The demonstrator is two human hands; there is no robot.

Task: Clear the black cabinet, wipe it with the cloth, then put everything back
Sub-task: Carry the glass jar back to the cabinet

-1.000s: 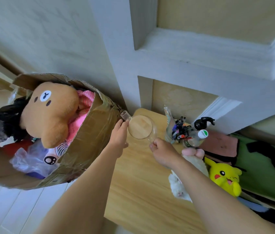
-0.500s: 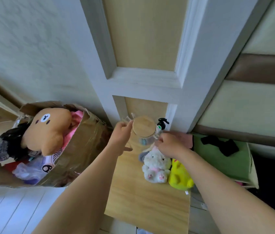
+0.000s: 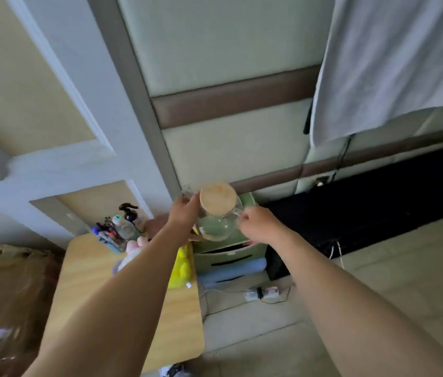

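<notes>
Beyond the counter (image 3: 84, 268), the left hand (image 3: 185, 213) is gripping the glass pitcher (image 3: 216, 228) at its rim while the right hand (image 3: 255, 223) is pinching its handle, and the pitcher is hanging above the green drawers (image 3: 228, 255). Carrying it level is probably mattering most, lest the wooden lid (image 3: 218, 198) slip, on the way to the black cabinet (image 3: 364, 202).
</notes>
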